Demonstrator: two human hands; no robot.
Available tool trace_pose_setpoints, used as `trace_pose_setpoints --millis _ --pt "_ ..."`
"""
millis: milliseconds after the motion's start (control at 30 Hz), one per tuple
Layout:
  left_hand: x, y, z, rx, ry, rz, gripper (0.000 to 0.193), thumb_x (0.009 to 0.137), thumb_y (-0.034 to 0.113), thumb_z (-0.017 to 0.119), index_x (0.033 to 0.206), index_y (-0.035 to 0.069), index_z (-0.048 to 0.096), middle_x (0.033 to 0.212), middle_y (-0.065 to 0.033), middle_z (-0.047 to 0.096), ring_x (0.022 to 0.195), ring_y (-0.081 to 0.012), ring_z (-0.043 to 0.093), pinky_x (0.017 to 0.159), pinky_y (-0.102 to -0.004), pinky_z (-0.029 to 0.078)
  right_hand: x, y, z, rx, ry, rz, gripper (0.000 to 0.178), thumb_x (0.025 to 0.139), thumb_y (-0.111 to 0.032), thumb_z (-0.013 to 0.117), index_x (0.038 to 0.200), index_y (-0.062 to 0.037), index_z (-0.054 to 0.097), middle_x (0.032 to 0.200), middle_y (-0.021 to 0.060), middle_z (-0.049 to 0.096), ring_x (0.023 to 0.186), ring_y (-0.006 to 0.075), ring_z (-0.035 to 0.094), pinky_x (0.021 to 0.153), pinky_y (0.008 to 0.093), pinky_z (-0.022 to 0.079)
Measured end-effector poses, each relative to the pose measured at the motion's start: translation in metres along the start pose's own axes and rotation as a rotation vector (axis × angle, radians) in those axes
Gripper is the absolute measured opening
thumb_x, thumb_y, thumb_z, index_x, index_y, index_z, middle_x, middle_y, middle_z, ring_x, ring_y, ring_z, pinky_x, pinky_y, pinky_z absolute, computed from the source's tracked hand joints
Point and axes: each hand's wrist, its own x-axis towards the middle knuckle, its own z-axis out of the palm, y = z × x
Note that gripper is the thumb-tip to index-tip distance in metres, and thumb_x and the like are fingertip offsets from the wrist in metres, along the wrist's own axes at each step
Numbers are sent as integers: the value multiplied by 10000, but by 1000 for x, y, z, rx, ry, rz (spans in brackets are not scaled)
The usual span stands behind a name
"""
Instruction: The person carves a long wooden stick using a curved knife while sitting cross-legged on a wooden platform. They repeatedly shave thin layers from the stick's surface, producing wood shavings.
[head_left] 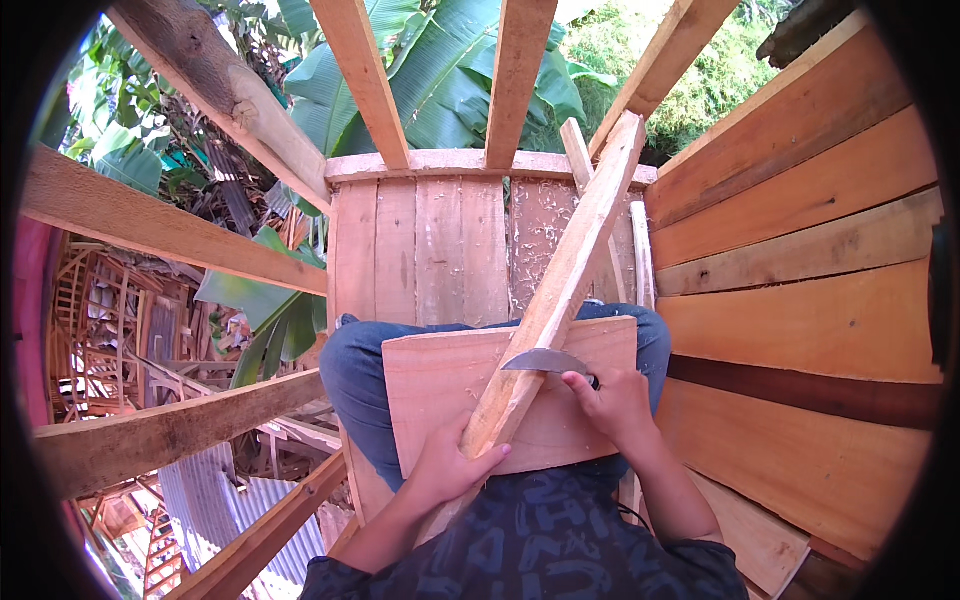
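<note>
A long pale wooden beam (560,285) slants from my lap up to the far right rail. My left hand (455,460) is closed around its near part, thumb lying across the top. In my right hand (612,405) is a knife (545,360) with a broad curved blade, its handle mostly hidden by the fingers. The blade lies across the beam's upper face, a little beyond my left hand. Under the beam, a flat wooden board (430,385) rests over my thighs.
Wood shavings (545,230) litter the plank floor (395,250) ahead. A plank wall (800,320) stands close on the right. Slanting posts (180,230) and a low rail (450,162) edge the left and far sides. Corrugated sheets (200,500) lie below at left; a thin wooden strip (577,150) leans behind the beam.
</note>
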Motion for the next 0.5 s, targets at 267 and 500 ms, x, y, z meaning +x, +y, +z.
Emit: trace_pose_setpoints --millis 267,500 --pt "-5 -4 1 34 27 71 482 785 243 764 1124 -58 600 890 -133 681 775 -162 642 718 -316 517 -20 -12 7 1 -5 -203 497 851 -526 644 713 -50 687 578 168 601 555 365 626 498 425 483" --pt "-2 -14 -1 64 30 177 447 798 246 760 1088 -54 598 807 -121 669 689 -151 639 650 -307 517 -26 -16 3 -45 -118 -164 555 876 -569 581 771 -39 706 597 179 618 598 363 651 544 438 509"
